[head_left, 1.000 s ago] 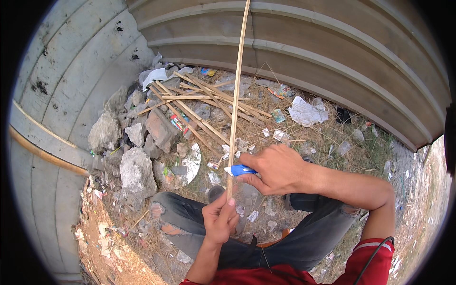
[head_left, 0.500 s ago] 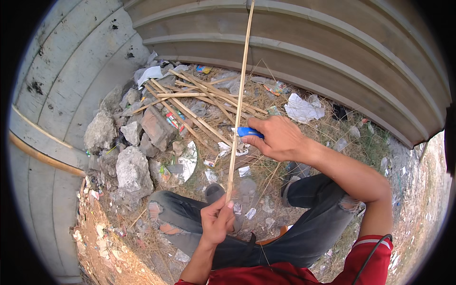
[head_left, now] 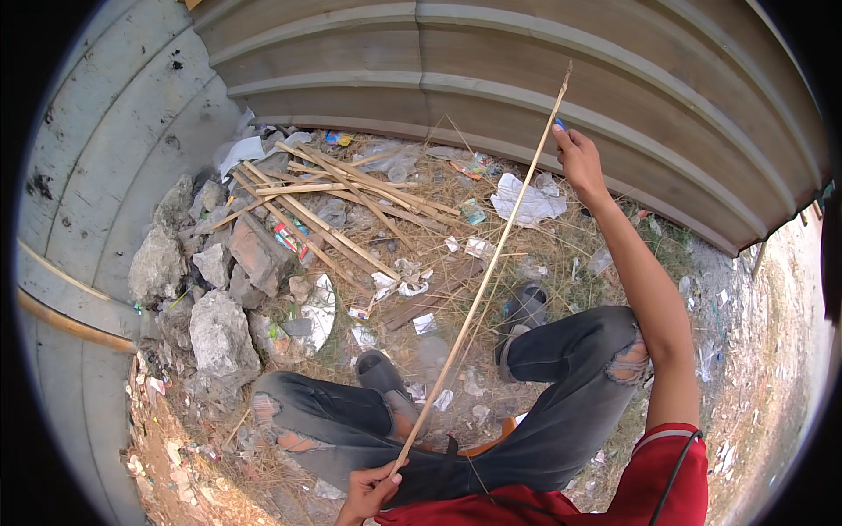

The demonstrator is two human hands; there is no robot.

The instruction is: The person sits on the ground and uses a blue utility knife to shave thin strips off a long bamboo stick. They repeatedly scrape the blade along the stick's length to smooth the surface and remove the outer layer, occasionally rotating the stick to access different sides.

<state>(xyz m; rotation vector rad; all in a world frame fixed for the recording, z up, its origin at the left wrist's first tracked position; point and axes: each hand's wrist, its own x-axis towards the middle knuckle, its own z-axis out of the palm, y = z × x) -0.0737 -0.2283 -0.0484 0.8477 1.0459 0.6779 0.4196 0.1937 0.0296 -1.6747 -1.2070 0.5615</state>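
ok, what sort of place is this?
Probably a rough, littered outdoor corner, maybe a vacant plot: ribbed brown wall, heap of rocks, crumpled white paper on the ground.

There is one left hand [head_left: 369, 493] and one right hand [head_left: 579, 162], one long wooden strip [head_left: 478, 300], one blue tool [head_left: 559, 124], two sandals [head_left: 379, 372], two trouser legs [head_left: 566, 373], two panelled walls [head_left: 351, 53], one crumpled white sheet [head_left: 529, 200], several stones [head_left: 224, 331], and more than five loose sticks [head_left: 298, 188], too crossed for exact counting

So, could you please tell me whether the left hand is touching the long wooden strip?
Touching: the head view shows the left hand with its thumb and fingers closed around the lower end of the long wooden strip.
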